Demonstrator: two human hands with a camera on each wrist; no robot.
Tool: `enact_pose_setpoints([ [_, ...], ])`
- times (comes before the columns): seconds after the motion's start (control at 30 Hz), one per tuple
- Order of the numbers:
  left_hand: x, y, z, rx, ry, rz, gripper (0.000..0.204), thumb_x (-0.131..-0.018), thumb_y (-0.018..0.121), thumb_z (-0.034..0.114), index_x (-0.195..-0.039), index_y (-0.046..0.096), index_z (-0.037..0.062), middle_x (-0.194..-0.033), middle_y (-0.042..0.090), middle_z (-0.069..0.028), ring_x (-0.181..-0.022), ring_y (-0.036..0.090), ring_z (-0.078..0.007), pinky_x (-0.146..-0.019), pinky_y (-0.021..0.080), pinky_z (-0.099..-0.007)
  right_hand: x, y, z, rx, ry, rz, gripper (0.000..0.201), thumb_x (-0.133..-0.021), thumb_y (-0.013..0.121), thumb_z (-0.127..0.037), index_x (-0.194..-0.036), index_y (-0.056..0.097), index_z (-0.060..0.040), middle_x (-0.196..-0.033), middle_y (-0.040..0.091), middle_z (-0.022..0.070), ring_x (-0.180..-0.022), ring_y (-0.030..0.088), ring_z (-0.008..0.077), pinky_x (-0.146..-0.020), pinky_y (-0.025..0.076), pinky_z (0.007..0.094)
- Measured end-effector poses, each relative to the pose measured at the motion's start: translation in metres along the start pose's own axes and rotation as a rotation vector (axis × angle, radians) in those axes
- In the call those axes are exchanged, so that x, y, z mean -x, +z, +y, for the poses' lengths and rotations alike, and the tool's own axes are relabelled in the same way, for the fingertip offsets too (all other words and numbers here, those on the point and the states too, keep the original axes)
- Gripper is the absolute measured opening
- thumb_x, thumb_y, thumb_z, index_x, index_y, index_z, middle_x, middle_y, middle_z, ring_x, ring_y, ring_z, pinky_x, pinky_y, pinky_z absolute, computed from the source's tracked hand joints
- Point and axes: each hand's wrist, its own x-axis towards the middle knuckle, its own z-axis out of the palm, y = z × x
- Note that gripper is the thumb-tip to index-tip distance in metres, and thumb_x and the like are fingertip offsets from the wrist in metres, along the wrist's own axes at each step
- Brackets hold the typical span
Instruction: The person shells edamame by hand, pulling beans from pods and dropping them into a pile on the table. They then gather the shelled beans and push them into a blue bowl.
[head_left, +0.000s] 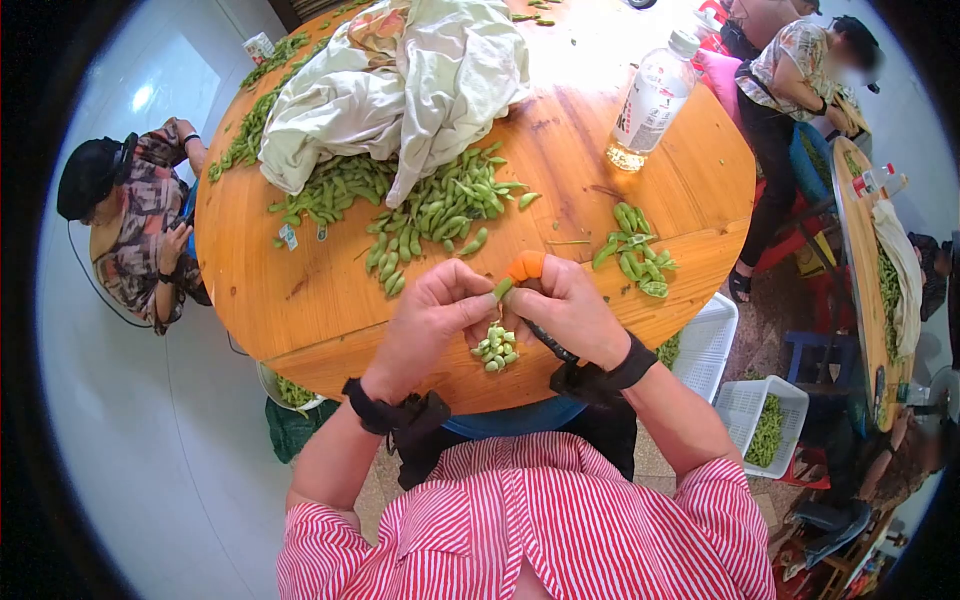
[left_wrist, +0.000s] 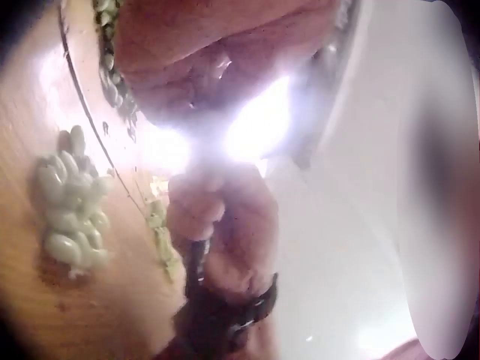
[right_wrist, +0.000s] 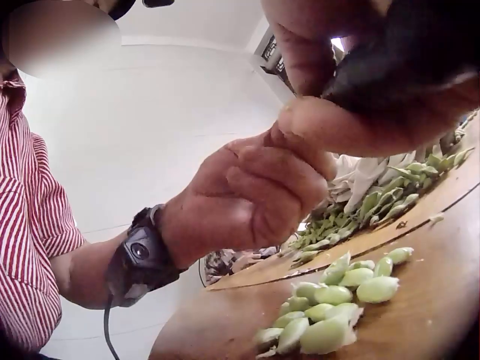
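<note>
A green soybean pod (head_left: 502, 289) sits between both hands over the near table edge. My left hand (head_left: 432, 315) pinches it with thumb and fingertips. My right hand (head_left: 575, 315) grips its other side, an orange cover (head_left: 525, 265) on one finger. A dark, narrow thing (head_left: 552, 342) runs along the right palm; its kind is hidden by the hand. Below the hands lies a small heap of shelled pale green beans (head_left: 495, 347), also near in the right wrist view as beans (right_wrist: 330, 300). Glare hides the fingertips in the left wrist view.
A large pile of pods (head_left: 440, 205) lies ahead under a pale cloth (head_left: 400, 90). Several flat pods (head_left: 637, 255) are at right, near a bottle (head_left: 655, 100) of amber liquid. White baskets (head_left: 765, 425) stand on the floor at right. Other people sit to the left and far right.
</note>
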Motion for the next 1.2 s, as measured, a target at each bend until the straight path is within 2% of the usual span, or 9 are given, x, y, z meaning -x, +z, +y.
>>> enact_pose_setpoints([
  [0.17,-0.002,-0.005,0.002,0.283,-0.188,-0.171,0.007,-0.097,0.06,0.009,-0.1,0.06,0.0021,-0.082,0.064,-0.0022,-0.067,0.059,-0.0072,-0.061,0.046,-0.02,-0.001,-0.001,0.0,-0.044,0.028,-0.037,0.01,-0.092,0.056,-0.009,-0.093,0.061,-0.0011,-0.073,0.066,0.0035,-0.058,0.062,0.0086,-0.052,0.051,0.0227],
  [0.27,0.004,0.011,-0.003,-0.143,0.03,0.08,0.008,-0.094,0.063,0.006,-0.099,0.059,-0.0004,-0.08,0.065,-0.0064,-0.066,0.061,-0.0136,-0.06,0.048,-0.0251,0.001,0.001,-0.003,-0.086,0.085,-0.003,0.01,-0.093,0.055,-0.009,-0.094,0.061,-0.0015,-0.073,0.065,0.0033,-0.057,0.062,0.0087,-0.052,0.051,0.0224],
  [0.33,0.003,0.01,-0.013,-0.766,0.578,0.154,0.013,-0.09,0.065,0.003,-0.1,0.058,-0.0028,-0.08,0.064,-0.0116,-0.066,0.062,-0.025,-0.061,0.05,-0.0316,0.003,0.005,-0.002,-0.11,0.104,0.017,0.01,-0.093,0.055,-0.009,-0.094,0.061,-0.0016,-0.072,0.065,0.0031,-0.057,0.061,0.0087,-0.051,0.05,0.0224],
  [0.43,0.006,0.013,-0.01,-0.947,0.699,0.177,0.015,-0.089,0.064,0.002,-0.101,0.057,-0.0036,-0.083,0.061,-0.016,-0.071,0.062,-0.0341,-0.063,0.05,-0.037,0.003,0.008,0.006,-0.165,0.083,0.025,0.01,-0.093,0.055,-0.009,-0.095,0.06,-0.0013,-0.071,0.064,0.0033,-0.056,0.06,0.0088,-0.051,0.05,0.0224],
  [0.67,0.008,0.019,-0.015,-1.133,0.772,0.251,0.006,-0.095,0.056,0.003,-0.098,0.057,-0.0024,-0.085,0.059,-0.0195,-0.074,0.059,-0.0385,-0.062,0.047,-0.0386,0.002,0.019,0.009,-0.179,0.063,0.05,0.01,-0.093,0.055,-0.008,-0.095,0.059,-0.0005,-0.071,0.064,0.0041,-0.055,0.06,0.0095,-0.051,0.05,0.0228],
  [0.77,0.008,0.016,-0.019,-0.969,0.711,0.302,0.013,-0.1,0.052,0.011,-0.096,0.057,-0.0012,-0.08,0.06,-0.0142,-0.065,0.059,-0.0293,-0.057,0.046,-0.0344,0.002,0.018,0.006,-0.132,0.07,0.024,0.009,-0.093,0.055,-0.009,-0.095,0.06,-0.0017,-0.071,0.064,0.003,-0.056,0.059,0.0083,-0.052,0.049,0.0219],
  [0.83,0.011,0.015,-0.017,-0.544,0.144,0.262,0.018,-0.102,0.049,0.016,-0.096,0.058,0.0018,-0.071,0.058,-0.0066,-0.061,0.059,-0.0161,-0.054,0.046,-0.031,0.001,0.015,0.005,-0.089,0.075,0.014,0.009,-0.094,0.055,-0.009,-0.095,0.061,-0.0029,-0.072,0.064,0.002,-0.057,0.059,0.0071,-0.053,0.048,0.0207],
  [1.03,0.01,0.012,-0.009,-0.067,-0.074,0.161,0.024,-0.105,0.046,0.022,-0.093,0.058,0.0038,-0.07,0.057,0.0009,-0.059,0.054,-0.0052,-0.051,0.043,-0.0198,-0.001,0.009,0.002,-0.126,0.119,-0.065,0.009,-0.094,0.055,-0.009,-0.096,0.061,-0.003,-0.071,0.064,0.0018,-0.057,0.06,0.0068,-0.053,0.049,0.0209],
  [1.2,0.008,0.01,-0.012,-0.107,-0.096,0.149,0.026,-0.104,0.047,0.024,-0.092,0.057,0.0039,-0.07,0.057,0.0004,-0.057,0.054,-0.0058,-0.049,0.043,-0.02,-0.003,0.009,0.004,0.133,0.116,-0.041,0.014,-0.093,0.057,-0.012,-0.097,0.062,0.0007,-0.071,0.064,0.0023,-0.057,0.06,0.0075,-0.053,0.049,0.0222],
])
